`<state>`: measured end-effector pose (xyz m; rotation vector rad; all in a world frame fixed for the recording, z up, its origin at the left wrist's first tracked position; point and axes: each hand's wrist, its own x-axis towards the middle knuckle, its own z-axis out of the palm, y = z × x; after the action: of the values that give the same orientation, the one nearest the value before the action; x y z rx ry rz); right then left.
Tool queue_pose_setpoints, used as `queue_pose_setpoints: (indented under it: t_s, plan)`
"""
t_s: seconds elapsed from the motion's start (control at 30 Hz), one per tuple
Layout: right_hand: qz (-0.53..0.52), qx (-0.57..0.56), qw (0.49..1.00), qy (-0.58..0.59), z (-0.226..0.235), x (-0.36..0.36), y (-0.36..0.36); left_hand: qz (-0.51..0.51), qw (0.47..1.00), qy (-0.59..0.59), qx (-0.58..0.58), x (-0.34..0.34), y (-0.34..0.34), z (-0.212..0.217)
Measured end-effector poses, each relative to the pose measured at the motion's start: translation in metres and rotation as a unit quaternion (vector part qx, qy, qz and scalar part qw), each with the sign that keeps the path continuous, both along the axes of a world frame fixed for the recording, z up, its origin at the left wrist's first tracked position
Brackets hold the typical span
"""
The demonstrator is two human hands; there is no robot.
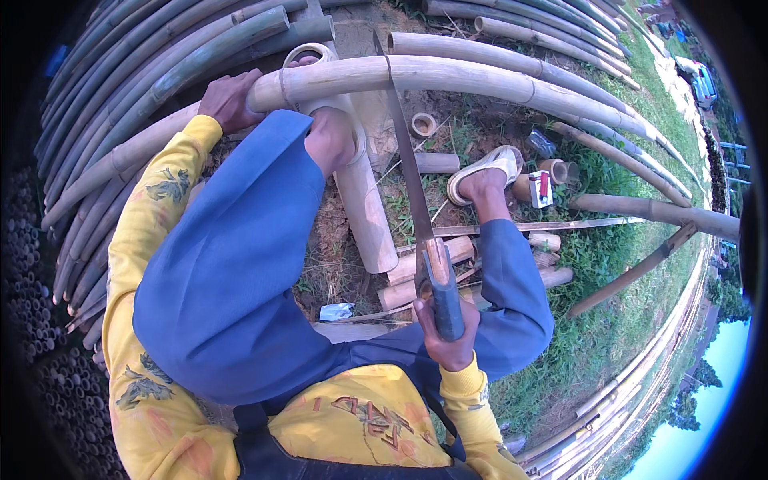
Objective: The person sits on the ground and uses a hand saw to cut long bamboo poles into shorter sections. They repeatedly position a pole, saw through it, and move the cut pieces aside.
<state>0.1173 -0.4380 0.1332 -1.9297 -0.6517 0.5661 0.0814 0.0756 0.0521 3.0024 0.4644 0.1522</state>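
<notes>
Right hand on saw (blade across bamboo pole)

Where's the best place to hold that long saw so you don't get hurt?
Hold the saw by its grey handle at the near end, coming from behind, as the right hand does. The handle is thick and rounded for a fist; the long thin blade runs away toward the bamboo pole, which the left hand steadies.

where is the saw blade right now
In the head view the saw blade runs up the middle from the right hand to the long bamboo pole, which the left hand grips further left.
</notes>
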Motion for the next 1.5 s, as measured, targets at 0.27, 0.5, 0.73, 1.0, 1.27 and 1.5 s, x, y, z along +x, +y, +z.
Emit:
queue_pose_setpoints:
  t_s: [0.27, 0.5, 0.73, 1.0, 1.27, 1.5]
  plan:
    - [-0.033, 0.108, 0.992, 0.048, -0.024, 0.126, 0.151, -0.012, 1.0, -0.011, 0.016, 0.017, -0.007, 0.006]
    - [-0.039, 0.019, 0.999, 0.013, -0.021, -0.012, -0.011, 0.004, 1.0, 0.005, 0.009, 0.006, 0.001, -0.004]
    - [-0.016, 0.115, 0.991, 0.064, -0.024, 0.116, 0.12, 0.013, 1.0, 0.016, 0.004, 0.021, -0.003, -0.001]
    - [-0.014, 0.066, 0.998, -0.019, -0.027, -0.009, -0.01, 0.03, 0.999, 0.007, 0.016, 0.003, -0.002, -0.004]
    - [-0.016, 0.121, 0.992, -0.008, -0.036, 0.118, 0.125, 0.029, 0.999, 0.003, 0.021, 0.007, 0.004, -0.01]
    - [-0.023, 0.112, 0.993, -0.012, -0.041, 0.017, 0.006, 0.047, 0.998, -0.004, 0.035, -0.005, 0.008, -0.017]
